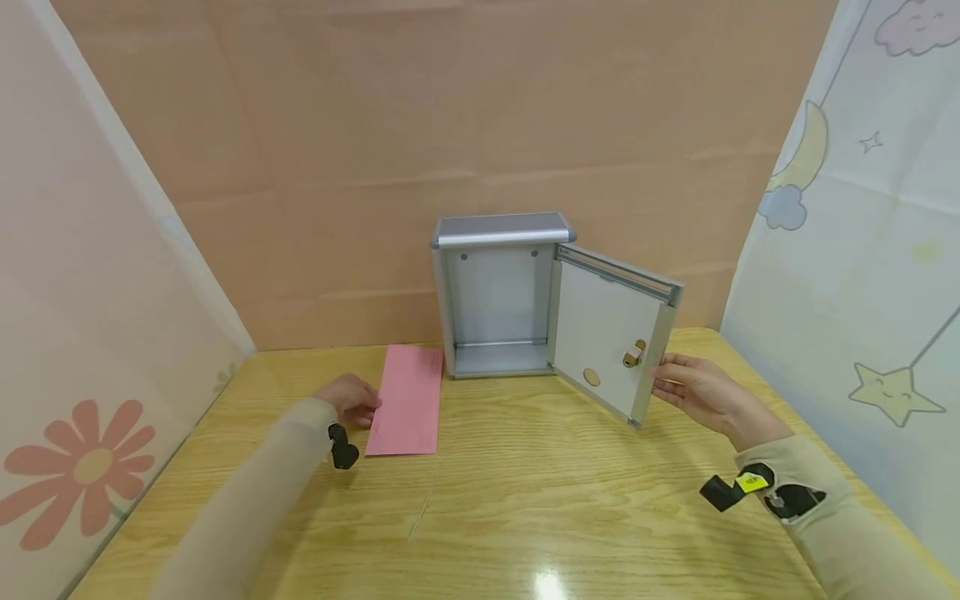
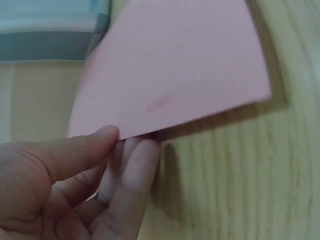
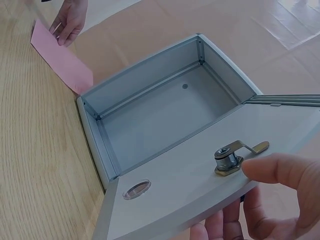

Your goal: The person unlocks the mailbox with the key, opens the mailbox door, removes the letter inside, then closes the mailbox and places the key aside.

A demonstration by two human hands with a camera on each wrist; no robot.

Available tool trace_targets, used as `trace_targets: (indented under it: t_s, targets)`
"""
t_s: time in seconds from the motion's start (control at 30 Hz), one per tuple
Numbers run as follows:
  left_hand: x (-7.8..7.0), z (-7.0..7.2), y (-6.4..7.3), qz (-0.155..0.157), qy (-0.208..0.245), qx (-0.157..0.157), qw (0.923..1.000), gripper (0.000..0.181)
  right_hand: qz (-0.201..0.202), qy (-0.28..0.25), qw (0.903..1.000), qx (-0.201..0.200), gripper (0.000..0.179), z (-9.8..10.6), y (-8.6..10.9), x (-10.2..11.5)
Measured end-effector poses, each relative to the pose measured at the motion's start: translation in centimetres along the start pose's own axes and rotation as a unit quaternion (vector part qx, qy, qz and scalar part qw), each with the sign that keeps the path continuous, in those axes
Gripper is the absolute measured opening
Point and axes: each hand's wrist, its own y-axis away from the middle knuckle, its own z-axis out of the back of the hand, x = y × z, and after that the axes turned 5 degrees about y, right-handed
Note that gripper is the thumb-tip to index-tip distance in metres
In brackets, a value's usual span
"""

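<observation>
My left hand (image 1: 350, 398) pinches the left long edge of a pink envelope (image 1: 408, 400) between thumb and fingers. In the left wrist view the envelope (image 2: 185, 65) is tilted, casting a shadow on the wood below. A grey metal mailbox (image 1: 502, 227) stands upright just right of the envelope, its door (image 1: 607, 321) swung out to the right. My right hand (image 1: 697, 392) holds the door's free edge, thumb on the inner face beside the cam lock (image 3: 229, 159) and fingers behind. A small round window (image 3: 137, 189) sits low in the door.
Everything stands on a wooden table (image 1: 480, 500). A tan cloth backdrop (image 1: 337, 167) hangs behind the mailbox. Patterned side panels, one with a flower (image 1: 93, 467) and one with a star (image 1: 896, 393), flank the table.
</observation>
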Motion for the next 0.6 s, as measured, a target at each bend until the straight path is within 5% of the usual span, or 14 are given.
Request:
trace_targets:
  t_s: [0.23,0.6]
  targets:
    - [0.1,-0.7,-0.6,-0.001,-0.042,-0.033,0.9986,0.004,0.004,-0.004,1.0,0.007,0.005,0.1,-0.1,-0.2]
    - [0.2,-1.3,-1.4,-0.013,-0.114,-0.064,0.9913,0.007,0.004,-0.012,0.9999,0.007,0.004,0.1,0.0,-0.1]
